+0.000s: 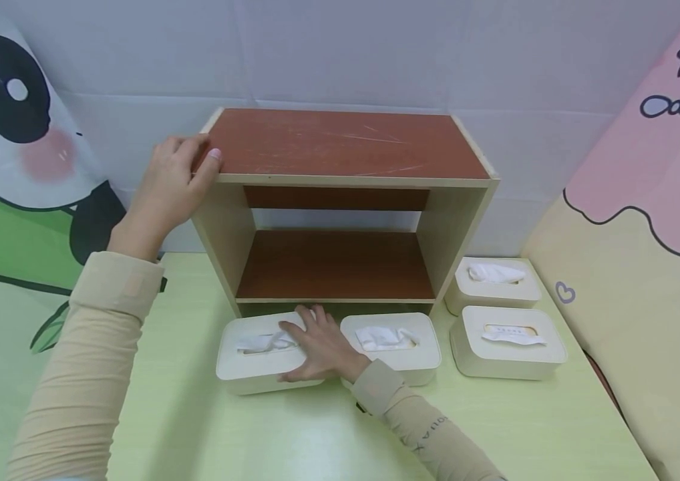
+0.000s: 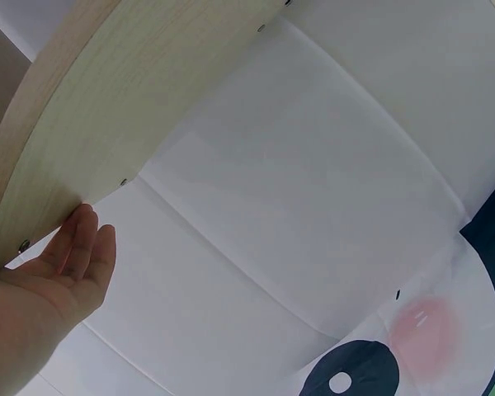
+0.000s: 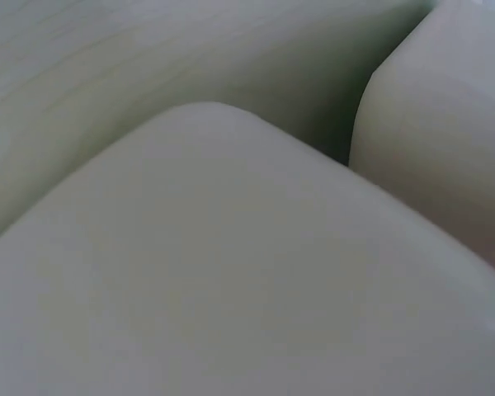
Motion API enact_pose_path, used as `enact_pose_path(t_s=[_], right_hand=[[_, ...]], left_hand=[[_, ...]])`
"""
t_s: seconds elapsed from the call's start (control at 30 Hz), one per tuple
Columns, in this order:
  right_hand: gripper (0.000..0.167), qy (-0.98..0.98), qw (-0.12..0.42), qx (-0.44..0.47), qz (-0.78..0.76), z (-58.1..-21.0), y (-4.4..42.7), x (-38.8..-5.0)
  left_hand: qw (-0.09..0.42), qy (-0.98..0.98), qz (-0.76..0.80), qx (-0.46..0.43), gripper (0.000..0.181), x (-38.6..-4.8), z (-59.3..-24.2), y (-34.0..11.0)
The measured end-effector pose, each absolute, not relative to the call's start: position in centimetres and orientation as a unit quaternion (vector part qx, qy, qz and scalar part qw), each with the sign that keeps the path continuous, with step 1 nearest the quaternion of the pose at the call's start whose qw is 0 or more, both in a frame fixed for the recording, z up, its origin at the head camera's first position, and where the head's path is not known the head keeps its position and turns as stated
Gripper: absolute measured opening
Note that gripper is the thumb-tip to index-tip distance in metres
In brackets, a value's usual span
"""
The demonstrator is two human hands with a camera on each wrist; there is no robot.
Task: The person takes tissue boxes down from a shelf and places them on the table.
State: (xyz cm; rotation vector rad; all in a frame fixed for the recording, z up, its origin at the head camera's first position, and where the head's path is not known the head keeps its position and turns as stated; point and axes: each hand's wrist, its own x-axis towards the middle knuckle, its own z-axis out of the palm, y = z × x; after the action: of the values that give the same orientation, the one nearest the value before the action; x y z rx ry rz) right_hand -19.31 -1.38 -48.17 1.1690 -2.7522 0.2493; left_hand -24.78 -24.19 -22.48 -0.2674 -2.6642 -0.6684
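A small wooden shelf unit (image 1: 340,143) with a reddish-brown top stands on the table. At its top left corner my left hand (image 1: 174,174) grips the edge, thumb over the top; in the left wrist view its fingers (image 2: 81,239) touch the pale side panel (image 2: 107,115). My right hand (image 1: 322,344) spans the right end of a white tissue box (image 1: 244,367), thumb at the front and fingers toward the back. Beside it sits a second tissue box (image 1: 427,327), partly behind my right wrist. Smooth white box surfaces (image 3: 214,247) fill most of the right wrist view.
Two more tissue boxes, a front one (image 1: 508,364) and a back one (image 1: 466,290), sit right of the shelf on the pale green table (image 1: 280,441). The shelf has a brown lower board (image 1: 340,264). Cloth with cartoon prints (image 1: 634,187) hangs around the table.
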Motion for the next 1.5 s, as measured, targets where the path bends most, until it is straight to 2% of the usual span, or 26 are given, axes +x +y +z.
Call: enact_pose_path(t_s=[0.8,1.1,1.3,1.5], right_hand=[[0.097,-0.919,0.043,0.387,0.062,-49.0,-1.5,-19.4],[0.102,-0.924,-0.004,0.378,0.051,-48.3,-1.4,-19.0],[0.096,-0.920,-0.019,0.388,0.048,-47.5,-0.9,-19.2],[0.086,-0.916,0.001,0.396,0.058,-46.2,0.0,-19.6]], left_hand=[[0.189,-0.949,-0.235,-0.094,0.060,-24.8,-22.5,-24.1],[0.185,-0.950,-0.233,-0.093,0.060,-24.9,-22.5,-24.1],[0.181,-0.951,-0.234,-0.095,0.060,-24.9,-22.4,-24.1],[0.179,-0.952,-0.228,-0.098,0.060,-24.8,-22.3,-24.1]])
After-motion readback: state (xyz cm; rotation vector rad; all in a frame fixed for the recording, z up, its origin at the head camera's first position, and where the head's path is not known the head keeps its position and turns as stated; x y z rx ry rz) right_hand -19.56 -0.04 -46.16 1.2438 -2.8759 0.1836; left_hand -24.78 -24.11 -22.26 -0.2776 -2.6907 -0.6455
